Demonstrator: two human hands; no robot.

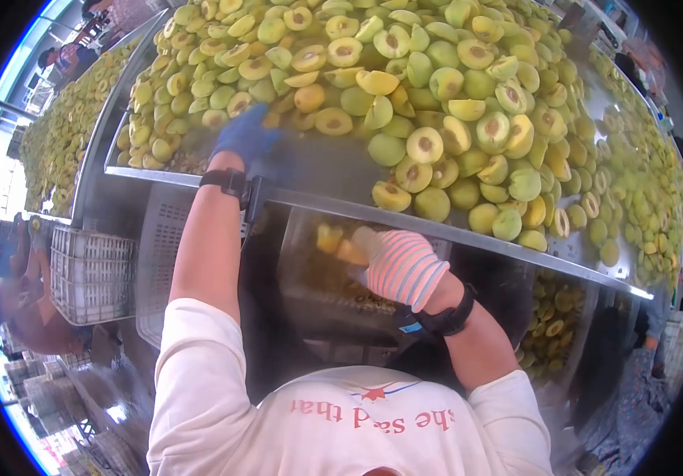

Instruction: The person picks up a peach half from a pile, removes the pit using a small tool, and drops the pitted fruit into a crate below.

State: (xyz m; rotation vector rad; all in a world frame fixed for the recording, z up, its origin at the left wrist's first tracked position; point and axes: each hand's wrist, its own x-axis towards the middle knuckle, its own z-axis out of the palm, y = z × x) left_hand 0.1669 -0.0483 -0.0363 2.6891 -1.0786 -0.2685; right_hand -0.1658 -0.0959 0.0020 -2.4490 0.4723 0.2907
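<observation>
Halved green-yellow fruits (pixel 425 145), many with a brown centre, are heaped on a metal table (pixel 321 163). My left hand (pixel 248 133), in a blue glove, is over the table at the near left edge of the heap, beside some fruit; its fingers are smeared by motion. My right hand (pixel 401 266), in a striped glove, is below the table's front rim, over a bin (pixel 298 270). Its fingers are bent round yellow fruit pieces (pixel 341 244), which look blurred.
White plastic crates (pixel 93 276) stand at the left, below another table heaped with fruit (pixel 71 131). More fruit fills a container (pixel 552 317) under the table at the right. Other people (pixel 36 305) are at the left and right edges.
</observation>
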